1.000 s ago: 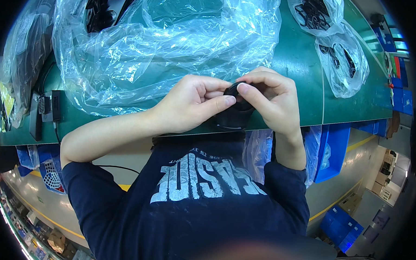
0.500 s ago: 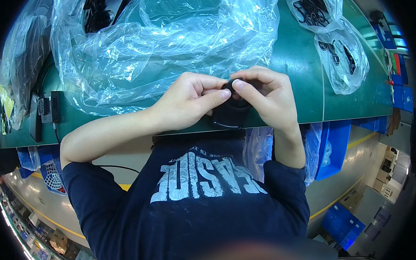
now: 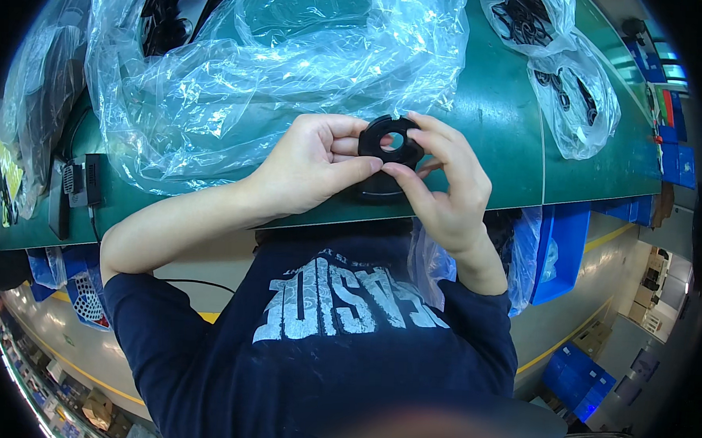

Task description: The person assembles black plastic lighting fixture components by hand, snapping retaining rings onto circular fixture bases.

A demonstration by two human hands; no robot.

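Observation:
Both hands hold a black ring-shaped plastic part (image 3: 402, 154) over the front edge of the green table. Its flat face is turned up, and a round hole goes through its middle. My left hand (image 3: 306, 166) pinches the ring's left side, thumb at the lower rim and fingers partly hidden behind it. On the right side, my right hand (image 3: 453, 184) grips it with fingers at the upper rim and thumb below, close to the left thumb. Just under the ring, a dark piece (image 3: 379, 194) shows at the table edge; its kind is unclear.
A large clear plastic bag (image 3: 215, 96) spreads across the green table (image 3: 497, 108), with black parts (image 3: 168, 15) at its far left. Clear bags of small black parts (image 3: 576, 96) lie far right. A black adapter-like box (image 3: 86, 180) sits left. A blue bin (image 3: 561, 255) stands beyond the right edge.
The ring has been tilted so its face and hole now show. My right fingers have spread along its rim, and the right thumb has moved down to the lower edge.

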